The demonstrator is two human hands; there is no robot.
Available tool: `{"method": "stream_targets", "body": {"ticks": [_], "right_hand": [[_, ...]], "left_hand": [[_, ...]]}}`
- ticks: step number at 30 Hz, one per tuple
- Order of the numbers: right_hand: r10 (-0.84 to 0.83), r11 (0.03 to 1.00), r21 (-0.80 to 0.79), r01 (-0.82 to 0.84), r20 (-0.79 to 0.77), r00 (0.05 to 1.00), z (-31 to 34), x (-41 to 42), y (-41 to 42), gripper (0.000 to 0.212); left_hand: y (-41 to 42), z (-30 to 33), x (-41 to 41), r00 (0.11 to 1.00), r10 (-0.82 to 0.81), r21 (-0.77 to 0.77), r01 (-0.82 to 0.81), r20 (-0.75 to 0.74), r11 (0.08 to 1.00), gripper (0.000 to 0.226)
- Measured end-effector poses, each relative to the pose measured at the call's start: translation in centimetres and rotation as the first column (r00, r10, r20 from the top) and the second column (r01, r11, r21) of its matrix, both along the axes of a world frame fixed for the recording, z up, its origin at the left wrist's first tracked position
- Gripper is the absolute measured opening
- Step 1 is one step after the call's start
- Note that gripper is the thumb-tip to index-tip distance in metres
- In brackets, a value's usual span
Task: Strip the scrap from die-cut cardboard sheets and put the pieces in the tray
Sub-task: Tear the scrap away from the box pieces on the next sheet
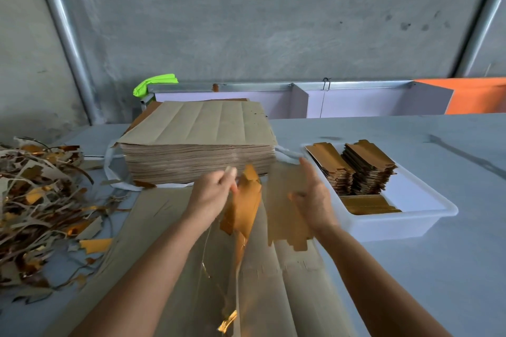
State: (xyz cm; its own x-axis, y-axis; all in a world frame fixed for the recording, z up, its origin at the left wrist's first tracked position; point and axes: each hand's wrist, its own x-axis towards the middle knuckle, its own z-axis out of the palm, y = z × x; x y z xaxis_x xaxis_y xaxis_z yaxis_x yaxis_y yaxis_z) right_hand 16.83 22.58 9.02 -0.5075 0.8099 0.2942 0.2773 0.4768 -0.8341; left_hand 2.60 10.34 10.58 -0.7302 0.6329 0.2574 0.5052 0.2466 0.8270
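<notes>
My left hand (212,194) grips a gold-faced cardboard piece (243,205), lifted and blurred above the die-cut sheet (273,282) that lies flat in front of me. My right hand (313,200) holds a second brown die-cut piece (284,213) by its right edge, thumb in front, just left of the white tray (410,223). Inside the tray stand two stacks of finished pieces (353,169) at the back and a low flat stack (369,204) in front. A thin gold scrap strip (227,321) dangles below the left-hand piece.
A tall stack of uncut brown sheets (200,145) sits behind my hands. A heap of scrap strips (41,205) covers the table at the left. A loose gold offcut (95,245) lies near it. Grey wall, metal pipes and an orange board (476,96) stand behind.
</notes>
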Motion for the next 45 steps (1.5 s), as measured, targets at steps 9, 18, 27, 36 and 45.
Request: {"method": "stream_targets", "body": {"ticks": [9, 18, 27, 36, 45], "right_hand": [[-0.015, 1.000, 0.007, 0.014, 0.173, 0.985, -0.3, 1.7, 0.9, 0.045], [0.033, 0.994, 0.086, -0.073, 0.400, 0.916, -1.4, -2.3, -2.4, 0.019], [-0.026, 0.976, -0.192, 0.102, 0.363, 0.931, -2.6, -4.8, -1.7, 0.017], [-0.121, 0.946, -0.285, 0.154, 0.128, 0.984, -4.0, -1.7, 1.0, 0.017], [-0.159, 0.846, -0.533, -0.021, -0.289, 0.944, -3.6, -2.1, 0.4, 0.021]], "left_hand": [[1.3, -0.7, -0.9, 0.848, 0.197, 0.015, -0.234, 0.492, 0.972, 0.049], [1.5, -2.2, 0.8, 0.658, 0.016, -0.008, -0.015, 0.753, 1.000, 0.037], [1.5, -4.0, 1.3, 0.747, -0.137, 0.030, 0.155, 0.650, 0.987, 0.046], [1.9, -1.3, -4.5, 0.602, -0.010, 0.296, -0.378, 0.798, 0.877, 0.042], [0.6, -2.3, -3.6, 0.555, -0.327, 0.517, -0.228, 0.765, 0.825, 0.040]]}}
